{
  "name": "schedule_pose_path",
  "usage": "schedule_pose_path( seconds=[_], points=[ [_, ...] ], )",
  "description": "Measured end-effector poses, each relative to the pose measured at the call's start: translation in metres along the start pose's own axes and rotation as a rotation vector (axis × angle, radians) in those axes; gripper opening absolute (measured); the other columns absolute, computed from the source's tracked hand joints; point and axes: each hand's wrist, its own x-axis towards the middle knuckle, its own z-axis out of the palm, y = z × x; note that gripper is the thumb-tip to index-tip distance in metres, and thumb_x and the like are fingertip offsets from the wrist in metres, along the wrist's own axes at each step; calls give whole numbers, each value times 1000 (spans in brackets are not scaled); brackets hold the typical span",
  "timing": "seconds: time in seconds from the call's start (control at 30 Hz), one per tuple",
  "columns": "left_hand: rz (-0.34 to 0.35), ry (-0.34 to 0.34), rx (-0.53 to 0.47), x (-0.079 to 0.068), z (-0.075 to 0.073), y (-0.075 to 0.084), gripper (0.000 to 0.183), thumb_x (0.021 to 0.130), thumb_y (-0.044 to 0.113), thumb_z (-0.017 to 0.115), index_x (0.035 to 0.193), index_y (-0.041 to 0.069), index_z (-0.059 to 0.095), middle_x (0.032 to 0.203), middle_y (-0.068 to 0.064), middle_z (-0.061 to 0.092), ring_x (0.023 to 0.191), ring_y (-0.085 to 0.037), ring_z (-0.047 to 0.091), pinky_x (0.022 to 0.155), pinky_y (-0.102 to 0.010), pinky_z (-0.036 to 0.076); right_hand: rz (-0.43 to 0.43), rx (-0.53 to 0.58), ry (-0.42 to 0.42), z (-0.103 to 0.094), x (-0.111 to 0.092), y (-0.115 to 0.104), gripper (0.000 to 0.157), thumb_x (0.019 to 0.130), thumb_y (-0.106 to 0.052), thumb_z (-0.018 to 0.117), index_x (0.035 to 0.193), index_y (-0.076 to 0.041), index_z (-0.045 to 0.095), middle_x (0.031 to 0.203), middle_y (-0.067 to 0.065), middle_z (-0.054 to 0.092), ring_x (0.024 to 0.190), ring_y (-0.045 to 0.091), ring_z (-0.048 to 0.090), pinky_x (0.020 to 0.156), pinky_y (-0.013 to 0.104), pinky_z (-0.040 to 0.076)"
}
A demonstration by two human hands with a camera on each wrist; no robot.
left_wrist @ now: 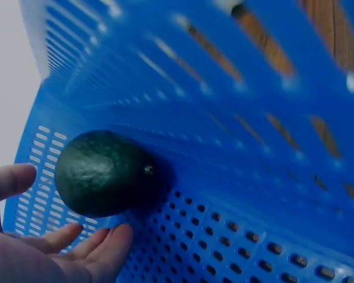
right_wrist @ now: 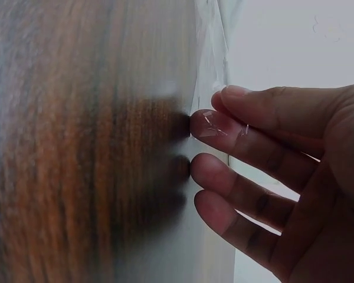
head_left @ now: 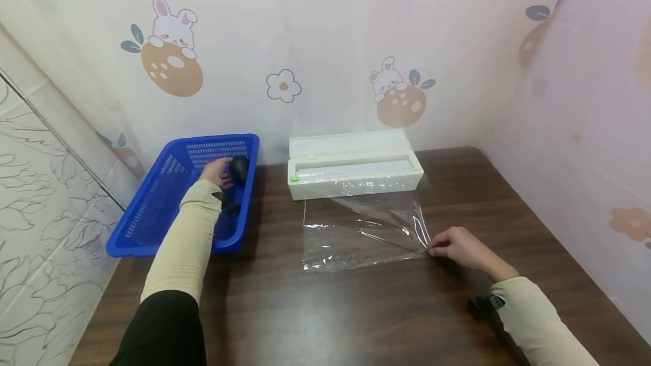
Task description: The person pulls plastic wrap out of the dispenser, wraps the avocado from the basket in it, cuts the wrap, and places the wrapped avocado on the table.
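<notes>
Inside the blue basket, at the left, my left hand reaches beside a dark green avocado. In the left wrist view the avocado lies against the basket's slotted wall, with thumb and fingers spread around its near side, not closed on it. My right hand pinches the front right corner of a sheet of clear cling film between thumb and index finger. That sheet runs over the table from the white cling film dispenser, whose lid stands raised.
The brown wooden table carries the basket and dispenser. A green piece sits at the dispenser's left front edge. Behind it hangs a printed curtain, with more cloth at both sides.
</notes>
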Motion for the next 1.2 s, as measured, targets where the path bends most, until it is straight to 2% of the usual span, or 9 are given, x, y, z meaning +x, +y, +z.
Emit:
schedule_pose_path(
  seconds=[0.23,0.43,0.7,0.83,1.03,1.2],
  points=[
    [44,-21,82,5,3,-4,63,101,31,45,155,11,21,159,-16,25,144,-32,32,116,-44,34,-4,-10,3,0,-1,-1,5,85,-15,73,85,-15,77,84,-2,75,78,6,63,68,26,49],
    [63,-46,180,7,5,-6,68,100,34,46,155,7,17,160,-17,20,144,-34,31,114,-44,37,-1,0,-4,0,-1,-2,5,85,-13,72,84,-13,77,84,0,75,77,7,62,67,26,49],
    [88,-15,263,17,6,-10,75,95,39,54,153,3,21,156,-18,28,138,-33,38,109,-44,43,17,9,-13,0,-1,-4,6,85,-11,72,85,-12,77,85,0,75,77,8,62,68,26,49],
    [85,-9,314,17,6,-10,78,94,44,54,152,3,21,155,-17,29,136,-32,40,108,-43,45,16,11,-13,-1,0,-4,6,85,-11,71,86,-11,77,85,1,75,78,9,63,68,27,49],
    [90,-13,360,14,8,-9,74,96,37,52,152,1,20,156,-20,29,140,-35,37,109,-46,43,34,2,-5,1,0,-4,7,86,-13,71,87,-11,78,86,2,75,79,10,64,69,28,50],
    [90,-2,361,16,9,-10,70,96,33,54,150,1,24,150,-21,37,137,-35,42,107,-45,44,33,2,-1,2,-1,-4,7,86,-12,71,87,-11,78,86,3,76,79,11,64,68,28,50]
  ],
)
